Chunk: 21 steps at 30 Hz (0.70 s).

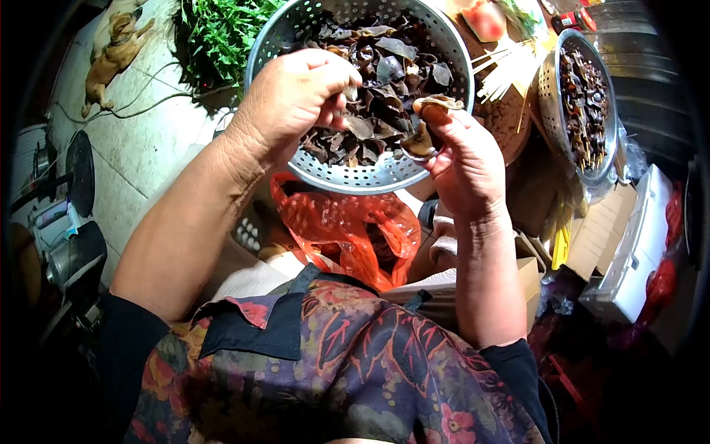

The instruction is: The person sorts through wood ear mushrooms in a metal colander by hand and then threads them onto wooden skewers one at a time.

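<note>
left hand [296, 96]: fingers bunched together, contents unclear
right hand [466, 159]: fingers clamped on wood ear mushroom [420, 142]
handling: likely light, floppy, slick; pinch thick base
under hands: colander [355, 177]

A dog [111, 52] lies at ten o'clock, leafy greens [218, 33] at eleven, a metal bowl [549, 89] of skewered food at two, an orange bag [347, 229] near centre.

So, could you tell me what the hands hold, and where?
The right hand pinches a dark mushroom piece by its edge; whether the left hand holds anything cannot be told.
</note>
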{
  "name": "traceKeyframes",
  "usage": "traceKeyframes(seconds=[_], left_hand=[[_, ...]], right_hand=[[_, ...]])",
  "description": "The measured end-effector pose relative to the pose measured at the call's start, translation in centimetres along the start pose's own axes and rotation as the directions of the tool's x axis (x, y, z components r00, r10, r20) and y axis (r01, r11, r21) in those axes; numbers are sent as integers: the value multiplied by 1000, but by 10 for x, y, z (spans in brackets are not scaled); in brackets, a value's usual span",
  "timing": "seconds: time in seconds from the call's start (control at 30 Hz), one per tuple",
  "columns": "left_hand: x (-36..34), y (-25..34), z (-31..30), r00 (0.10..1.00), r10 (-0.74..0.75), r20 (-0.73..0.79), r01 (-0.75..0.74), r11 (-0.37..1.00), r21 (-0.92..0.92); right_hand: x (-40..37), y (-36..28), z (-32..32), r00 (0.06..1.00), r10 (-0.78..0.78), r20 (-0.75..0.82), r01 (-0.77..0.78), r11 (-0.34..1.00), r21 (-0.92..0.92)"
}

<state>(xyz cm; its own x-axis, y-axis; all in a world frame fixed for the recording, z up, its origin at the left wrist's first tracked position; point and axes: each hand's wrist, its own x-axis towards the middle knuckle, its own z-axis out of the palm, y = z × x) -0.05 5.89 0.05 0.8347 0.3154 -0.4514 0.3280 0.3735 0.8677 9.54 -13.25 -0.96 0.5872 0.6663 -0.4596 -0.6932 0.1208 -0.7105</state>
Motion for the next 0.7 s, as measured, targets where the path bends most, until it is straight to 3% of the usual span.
traceKeyframes(seconds=[0.1,0.2,0.4,0.47,0.53,0.57,0.6,0.7], left_hand=[[7,1,-8,995,68,-71,-62,995,82],[11,8,-21,985,152,-77,-128,960,250],[14,14,-38,951,263,-163,-186,907,377],[14,14,-41,939,299,-173,-205,885,418],[18,11,-46,935,305,-184,-208,887,413],[19,10,-48,931,310,-192,-211,888,408],[18,11,-48,931,310,-194,-211,888,408],[13,15,-38,930,315,-191,-210,879,428]], right_hand=[[2,-2,-6,997,78,-26,-80,995,-63],[2,-3,-3,998,41,-55,-49,985,-165],[4,1,-1,999,5,-51,-20,951,-310],[4,4,4,993,-105,-58,54,825,-562],[9,10,2,985,-164,-45,47,517,-855],[7,10,6,977,-203,-60,9,323,-946],[9,15,2,956,-290,30,80,163,-983],[12,22,7,964,-237,120,142,78,-987]])
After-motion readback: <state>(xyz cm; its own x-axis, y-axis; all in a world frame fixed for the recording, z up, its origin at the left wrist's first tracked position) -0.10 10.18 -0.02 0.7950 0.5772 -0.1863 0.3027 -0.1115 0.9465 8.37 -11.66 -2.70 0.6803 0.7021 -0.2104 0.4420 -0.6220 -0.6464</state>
